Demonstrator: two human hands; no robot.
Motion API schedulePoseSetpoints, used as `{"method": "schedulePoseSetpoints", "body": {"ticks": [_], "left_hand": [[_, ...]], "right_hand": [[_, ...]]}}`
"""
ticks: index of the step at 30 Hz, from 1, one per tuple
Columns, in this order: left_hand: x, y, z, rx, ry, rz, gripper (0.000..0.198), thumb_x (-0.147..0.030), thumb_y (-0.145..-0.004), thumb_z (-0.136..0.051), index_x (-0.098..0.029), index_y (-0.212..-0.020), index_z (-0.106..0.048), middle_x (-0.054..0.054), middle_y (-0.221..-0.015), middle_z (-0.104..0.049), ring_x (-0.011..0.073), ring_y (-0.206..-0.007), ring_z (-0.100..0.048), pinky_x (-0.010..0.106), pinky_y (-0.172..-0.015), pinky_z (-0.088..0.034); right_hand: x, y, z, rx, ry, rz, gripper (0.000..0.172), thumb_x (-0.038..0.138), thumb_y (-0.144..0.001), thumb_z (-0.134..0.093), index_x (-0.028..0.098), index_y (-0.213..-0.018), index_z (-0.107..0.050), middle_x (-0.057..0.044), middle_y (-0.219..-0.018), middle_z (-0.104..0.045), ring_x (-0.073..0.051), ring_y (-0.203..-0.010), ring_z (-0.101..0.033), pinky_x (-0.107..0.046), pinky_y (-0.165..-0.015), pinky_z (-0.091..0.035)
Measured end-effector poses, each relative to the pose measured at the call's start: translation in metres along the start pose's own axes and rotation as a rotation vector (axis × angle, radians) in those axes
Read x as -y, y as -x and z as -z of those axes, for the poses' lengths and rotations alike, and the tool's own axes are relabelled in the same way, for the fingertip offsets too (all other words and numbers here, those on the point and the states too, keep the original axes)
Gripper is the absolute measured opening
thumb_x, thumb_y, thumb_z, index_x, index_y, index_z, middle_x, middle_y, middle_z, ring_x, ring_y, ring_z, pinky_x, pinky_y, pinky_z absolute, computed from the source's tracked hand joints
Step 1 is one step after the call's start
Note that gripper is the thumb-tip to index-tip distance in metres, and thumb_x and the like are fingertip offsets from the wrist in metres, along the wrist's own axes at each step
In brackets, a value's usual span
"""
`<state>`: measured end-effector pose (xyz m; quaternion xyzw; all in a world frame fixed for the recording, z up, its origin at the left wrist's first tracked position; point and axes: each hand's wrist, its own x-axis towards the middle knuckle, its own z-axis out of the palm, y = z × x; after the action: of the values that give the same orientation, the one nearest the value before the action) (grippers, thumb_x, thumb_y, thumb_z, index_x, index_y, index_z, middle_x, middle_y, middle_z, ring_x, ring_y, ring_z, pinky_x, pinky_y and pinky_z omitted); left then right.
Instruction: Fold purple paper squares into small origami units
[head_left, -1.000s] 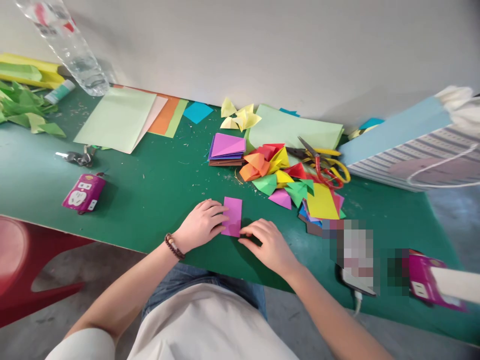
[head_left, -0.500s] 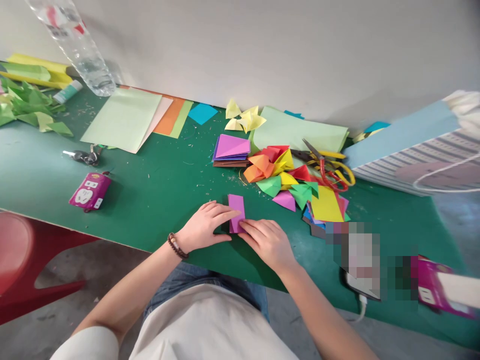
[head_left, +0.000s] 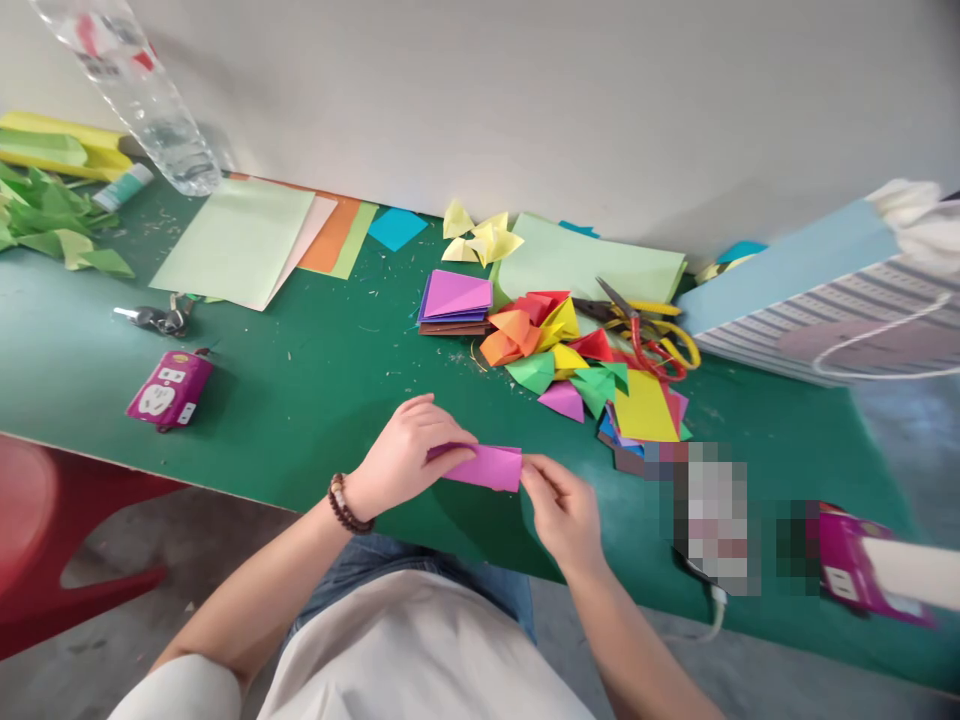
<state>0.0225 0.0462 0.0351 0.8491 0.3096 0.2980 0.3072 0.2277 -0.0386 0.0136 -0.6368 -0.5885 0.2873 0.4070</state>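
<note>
A folded purple paper strip (head_left: pixel 484 465) is lifted just above the green table (head_left: pixel 315 390), lying crosswise between my hands. My left hand (head_left: pixel 405 455), with a bead bracelet on its wrist, pinches the strip's left end. My right hand (head_left: pixel 562 510) pinches its right end with thumb and fingers. Behind them lies a heap of folded coloured paper pieces (head_left: pixel 562 350) and a stack of square sheets (head_left: pixel 454 300) with purple on top.
Red and yellow scissors (head_left: pixel 645 335) lie by the heap. Large pale sheets (head_left: pixel 240 240) lie at the back left, near a clear plastic bottle (head_left: pixel 142 100), keys (head_left: pixel 154 318) and a purple box (head_left: pixel 169 388). A striped paper bag (head_left: pixel 817 290) stands at right. A red stool (head_left: pixel 45 530) sits lower left.
The purple paper was flat on the table, standing lengthwise, under both hands. Now both hands have lifted it and turned it crosswise, each pinching one end.
</note>
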Motion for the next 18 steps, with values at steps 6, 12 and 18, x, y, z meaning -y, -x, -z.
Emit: {"method": "schedulePoseSetpoints", "body": {"ticks": [6,12,18], "left_hand": [[-0.006,-0.002,0.001,0.133,0.05,0.039,0.018,-0.026,-0.094,-0.054,-0.019,-0.093,-0.07,0.001,-0.081,-0.07,0.0134,-0.077,-0.062,0.03,-0.085,-0.048],[-0.006,0.0,0.001,0.011,-0.134,0.009,0.018,-0.027,-0.093,-0.055,-0.019,-0.104,-0.067,0.006,-0.101,-0.068,0.019,-0.095,-0.061,0.036,-0.088,-0.049],[-0.013,0.014,-0.013,-0.057,-0.431,-0.124,0.043,-0.033,-0.09,-0.06,-0.021,-0.13,-0.052,0.011,-0.134,-0.054,0.022,-0.099,-0.058,0.038,-0.083,-0.052]], "right_hand": [[0.004,-0.003,0.0,0.034,-0.006,-0.036,0.021,0.04,-0.086,-0.06,0.022,-0.087,-0.072,-0.003,-0.079,-0.074,-0.017,-0.068,-0.069,-0.024,-0.061,-0.054],[0.005,-0.003,-0.004,-0.034,0.032,-0.092,0.022,0.041,-0.085,-0.062,0.022,-0.079,-0.071,-0.002,-0.072,-0.073,-0.015,-0.061,-0.067,-0.023,-0.057,-0.053],[0.003,0.007,-0.01,-0.255,0.062,-0.075,0.019,0.038,-0.084,-0.064,0.02,-0.079,-0.068,-0.004,-0.074,-0.073,-0.016,-0.063,-0.068,-0.025,-0.059,-0.055]]}}
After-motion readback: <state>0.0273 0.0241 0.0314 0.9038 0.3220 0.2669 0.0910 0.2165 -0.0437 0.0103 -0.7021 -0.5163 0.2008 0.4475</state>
